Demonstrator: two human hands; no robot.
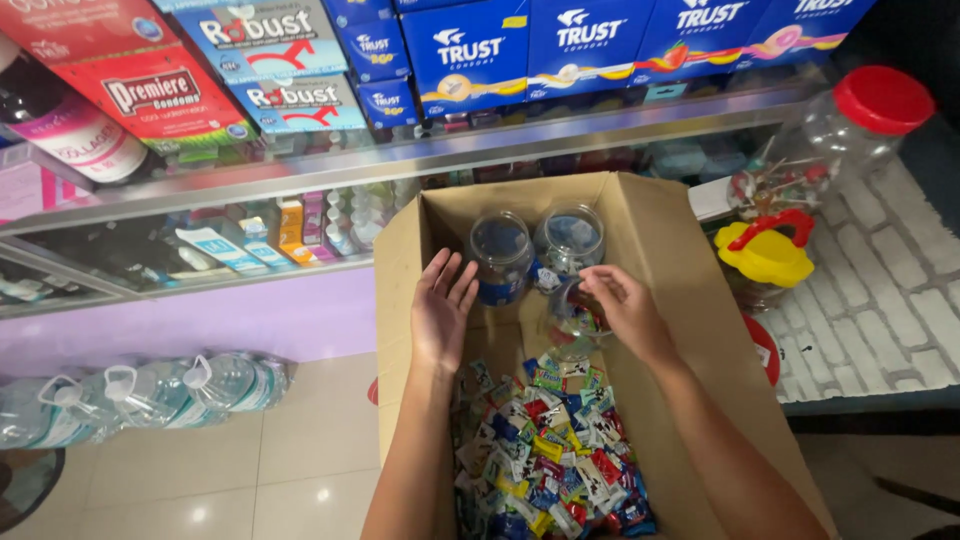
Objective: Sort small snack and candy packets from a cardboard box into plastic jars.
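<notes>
An open cardboard box (655,235) stands in front of me. Its near half is filled with a heap of small wrapped candies (545,450). At its far end stand two clear plastic jars (500,255), side by side. A third clear jar (572,315) lies tilted just in front of them, and my right hand (620,305) grips its rim from the right. My left hand (443,305) hovers open inside the box, fingers spread, close to the left jar and touching nothing.
A glass display counter (300,180) with stacked boxes and small packs runs behind the box. Right of it stand a clear jar with a red lid (850,120) and a yellow-lidded jar (765,255). Large water bottles (150,395) lie on the tiled floor at left.
</notes>
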